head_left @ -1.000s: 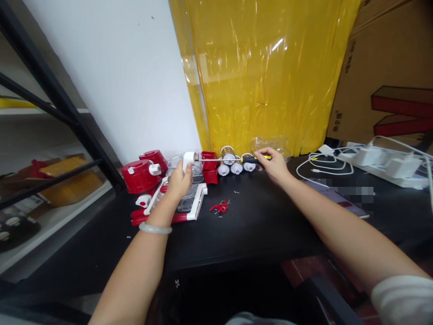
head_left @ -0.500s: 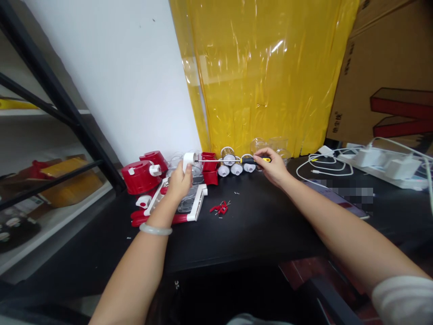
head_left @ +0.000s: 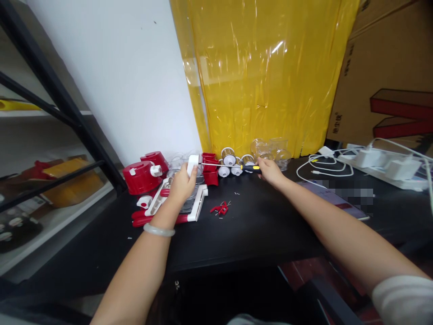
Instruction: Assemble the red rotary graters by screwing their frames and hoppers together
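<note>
My left hand (head_left: 181,186) is closed around a small white plastic part (head_left: 192,163), held up above a white and red frame (head_left: 176,204) lying on the black table (head_left: 250,225). My right hand (head_left: 269,171) grips the black and yellow handle of a screwdriver (head_left: 237,167). Its thin metal shaft runs left, and the tip meets the white part. A pale bangle (head_left: 158,230) circles my left wrist.
Red lidded pots (head_left: 138,177), red blocks (head_left: 210,170), small silver and white drums (head_left: 230,163) and clear cups (head_left: 274,151) line the back by a yellow plastic sheet (head_left: 264,72). Loose red bits and screws (head_left: 220,208) lie mid-table. Chargers and white cables (head_left: 358,163) lie right; a shelf rack (head_left: 50,135) stands left.
Both hands have dropped slightly and drawn closer together. The screwdriver has slid left with its tip still at the white part, and my right hand now covers more of the handle.
</note>
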`<state>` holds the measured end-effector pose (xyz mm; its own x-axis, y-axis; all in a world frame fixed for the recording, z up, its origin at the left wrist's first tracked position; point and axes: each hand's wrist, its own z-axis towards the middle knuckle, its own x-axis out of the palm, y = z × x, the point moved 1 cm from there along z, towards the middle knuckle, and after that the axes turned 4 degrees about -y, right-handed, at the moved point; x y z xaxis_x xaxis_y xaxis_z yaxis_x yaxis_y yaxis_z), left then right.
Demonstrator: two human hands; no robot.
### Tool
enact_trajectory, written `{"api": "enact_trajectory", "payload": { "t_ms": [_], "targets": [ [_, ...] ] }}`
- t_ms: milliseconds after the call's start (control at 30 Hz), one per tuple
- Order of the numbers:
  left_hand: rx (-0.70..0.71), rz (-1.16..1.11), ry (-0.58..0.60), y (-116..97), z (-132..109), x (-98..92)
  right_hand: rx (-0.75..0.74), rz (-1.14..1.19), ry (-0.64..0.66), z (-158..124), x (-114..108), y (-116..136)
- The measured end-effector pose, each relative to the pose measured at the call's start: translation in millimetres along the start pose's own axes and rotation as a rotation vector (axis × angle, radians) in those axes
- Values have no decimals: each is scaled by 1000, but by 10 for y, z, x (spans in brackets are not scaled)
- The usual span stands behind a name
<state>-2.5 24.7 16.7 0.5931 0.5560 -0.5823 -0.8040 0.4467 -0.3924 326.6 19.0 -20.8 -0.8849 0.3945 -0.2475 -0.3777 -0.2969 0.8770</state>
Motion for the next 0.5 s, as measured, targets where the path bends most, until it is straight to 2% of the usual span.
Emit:
{"api": "enact_trajectory", "payload": {
  "t_ms": [267,500],
  "targets": [
    [-8,21,31,0,9,-4,-136,-109,-50,-42,-43,107],
    [-59,-29,70,-22,-4,4,-328,-171,-165,-51,-93,150]
  ]
}}
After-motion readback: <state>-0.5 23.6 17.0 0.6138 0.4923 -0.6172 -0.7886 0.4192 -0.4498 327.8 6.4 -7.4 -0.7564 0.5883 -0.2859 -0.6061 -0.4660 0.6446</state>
